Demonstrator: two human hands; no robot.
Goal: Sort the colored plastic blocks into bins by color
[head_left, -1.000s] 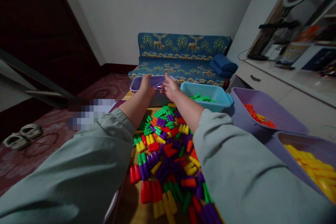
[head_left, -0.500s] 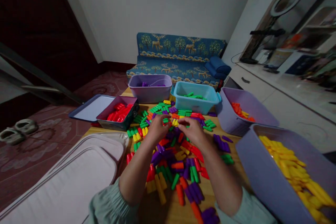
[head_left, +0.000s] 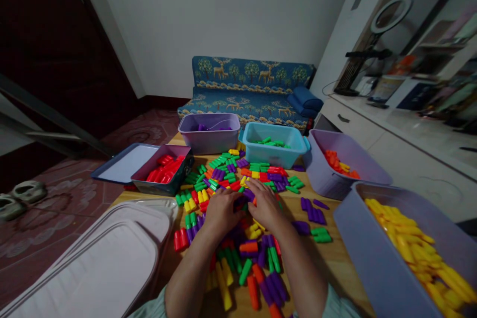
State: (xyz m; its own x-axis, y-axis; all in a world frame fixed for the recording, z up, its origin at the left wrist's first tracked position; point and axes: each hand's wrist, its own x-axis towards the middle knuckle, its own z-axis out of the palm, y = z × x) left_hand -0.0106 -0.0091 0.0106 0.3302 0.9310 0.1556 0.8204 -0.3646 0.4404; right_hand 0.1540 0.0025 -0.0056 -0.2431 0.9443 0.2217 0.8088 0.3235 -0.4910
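Facing inward: left hand point(head_left: 220, 209), right hand point(head_left: 266, 204) low over blocks point(head_left: 275, 285), fingers point(head_left: 257, 189) bent.

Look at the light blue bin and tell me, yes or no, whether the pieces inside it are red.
No, the light blue bin shows green pieces inside it.

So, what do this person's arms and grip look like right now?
The left grip and right grip are bare, with no glove, ring or watch that I can make out. Both forearms are uncovered; pale grey-green sleeves show only at the bottom edge.
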